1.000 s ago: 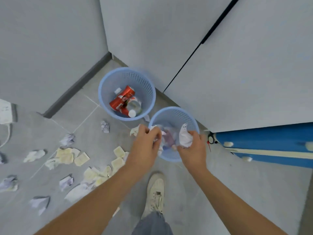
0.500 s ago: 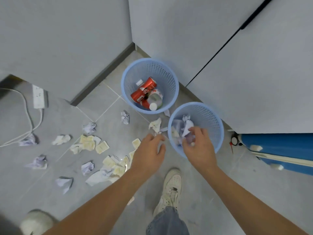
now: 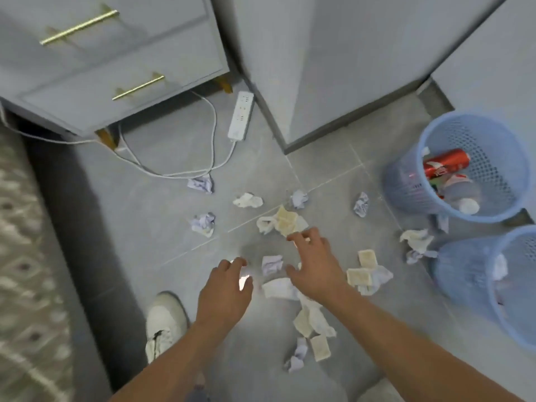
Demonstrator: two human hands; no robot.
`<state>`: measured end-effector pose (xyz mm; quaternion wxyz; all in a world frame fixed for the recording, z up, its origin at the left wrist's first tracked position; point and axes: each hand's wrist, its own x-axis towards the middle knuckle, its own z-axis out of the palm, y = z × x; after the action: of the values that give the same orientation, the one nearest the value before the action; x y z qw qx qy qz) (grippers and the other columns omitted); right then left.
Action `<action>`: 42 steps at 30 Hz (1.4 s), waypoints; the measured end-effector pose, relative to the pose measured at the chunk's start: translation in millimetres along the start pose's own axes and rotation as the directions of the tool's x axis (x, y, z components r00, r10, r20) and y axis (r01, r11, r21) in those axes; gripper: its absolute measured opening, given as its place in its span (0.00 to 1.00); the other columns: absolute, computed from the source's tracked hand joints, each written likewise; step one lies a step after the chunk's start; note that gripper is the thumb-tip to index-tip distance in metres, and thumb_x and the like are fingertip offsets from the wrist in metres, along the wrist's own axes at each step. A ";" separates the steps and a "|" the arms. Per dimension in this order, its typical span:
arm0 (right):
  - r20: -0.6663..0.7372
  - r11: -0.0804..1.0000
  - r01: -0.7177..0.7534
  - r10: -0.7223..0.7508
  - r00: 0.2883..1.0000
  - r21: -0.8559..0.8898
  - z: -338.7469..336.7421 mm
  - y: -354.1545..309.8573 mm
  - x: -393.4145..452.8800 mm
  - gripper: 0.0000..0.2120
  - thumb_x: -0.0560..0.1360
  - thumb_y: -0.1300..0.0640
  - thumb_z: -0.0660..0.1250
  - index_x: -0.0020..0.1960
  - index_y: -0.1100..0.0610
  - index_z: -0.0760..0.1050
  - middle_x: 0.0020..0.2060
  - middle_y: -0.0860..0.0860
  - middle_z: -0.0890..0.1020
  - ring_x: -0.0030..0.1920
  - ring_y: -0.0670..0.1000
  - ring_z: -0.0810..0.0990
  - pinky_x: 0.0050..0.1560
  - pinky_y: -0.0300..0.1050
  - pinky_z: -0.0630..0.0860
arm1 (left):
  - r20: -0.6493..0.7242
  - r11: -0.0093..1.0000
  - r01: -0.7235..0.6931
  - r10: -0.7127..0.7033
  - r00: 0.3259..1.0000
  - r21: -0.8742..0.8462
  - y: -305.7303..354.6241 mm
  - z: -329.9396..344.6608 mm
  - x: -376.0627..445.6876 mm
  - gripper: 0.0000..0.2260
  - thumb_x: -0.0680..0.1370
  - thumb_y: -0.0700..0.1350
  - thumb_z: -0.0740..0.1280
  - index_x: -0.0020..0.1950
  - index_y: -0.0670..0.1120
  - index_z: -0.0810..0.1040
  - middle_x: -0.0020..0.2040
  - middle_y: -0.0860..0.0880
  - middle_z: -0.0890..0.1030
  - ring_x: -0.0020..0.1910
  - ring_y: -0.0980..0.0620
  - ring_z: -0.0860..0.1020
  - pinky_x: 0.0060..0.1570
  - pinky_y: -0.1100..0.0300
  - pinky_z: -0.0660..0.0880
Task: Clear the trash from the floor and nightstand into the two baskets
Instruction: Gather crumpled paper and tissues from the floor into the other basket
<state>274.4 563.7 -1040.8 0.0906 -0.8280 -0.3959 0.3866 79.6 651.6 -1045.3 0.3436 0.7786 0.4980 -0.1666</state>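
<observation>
Both my hands are down over the floor [image 3: 174,198] with nothing in them, fingers spread apart. The small crumpled paper ball [image 3: 271,264] lies between them: just ahead and to the right of my left hand [image 3: 224,294], and just to the left of my right hand [image 3: 314,265]. I judge it the natural next pick, and my right hand looks slightly nearer, its thumb and forefinger already opening toward it. A flattened white tissue [image 3: 280,287] sits right below the ball, partly under my right wrist, its long side running left to right. The yellowish wrapper pile [image 3: 285,221] lies just beyond my right fingertips.

The paper basket [image 3: 464,288] is well off to my right, the can basket [image 3: 406,181] beyond it, so whatever I lift must travel rightward. More scraps lie scattered toward the power strip [image 3: 240,116].
</observation>
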 end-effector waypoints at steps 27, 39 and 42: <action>-0.068 0.893 0.218 -0.264 0.962 -0.393 116.2 43.1 165.1 0.21 0.76 0.47 0.73 0.67 0.47 0.73 0.66 0.56 0.67 0.63 0.60 0.66 0.43 0.52 0.79 | -0.486 0.994 -0.108 0.106 0.867 0.025 -127.7 37.2 150.5 0.19 0.74 0.43 0.69 0.64 0.54 0.73 0.62 0.46 0.68 0.57 0.44 0.70 0.32 0.55 0.75; 0.003 0.900 0.336 -0.349 0.937 -0.276 134.1 48.8 159.3 0.15 0.78 0.66 0.67 0.61 0.52 0.76 0.65 0.56 0.70 0.63 0.59 0.70 0.52 0.55 0.80 | -0.249 0.928 -0.172 0.261 0.933 0.329 -147.2 36.1 191.9 0.18 0.74 0.45 0.71 0.63 0.50 0.76 0.64 0.40 0.70 0.58 0.38 0.70 0.44 0.48 0.76; -0.091 0.920 0.347 -0.368 0.926 -0.185 129.2 50.3 153.5 0.12 0.75 0.70 0.67 0.55 0.56 0.77 0.56 0.57 0.73 0.54 0.58 0.73 0.46 0.53 0.77 | -0.205 0.947 -0.223 0.271 0.940 0.230 -154.4 42.2 185.0 0.15 0.69 0.35 0.73 0.53 0.45 0.77 0.59 0.40 0.71 0.56 0.39 0.71 0.35 0.52 0.75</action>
<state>271.4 621.2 -1239.4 0.1152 -0.7688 -0.5647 0.2772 28.6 785.7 -1243.5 0.2195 0.8803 0.4131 -0.0790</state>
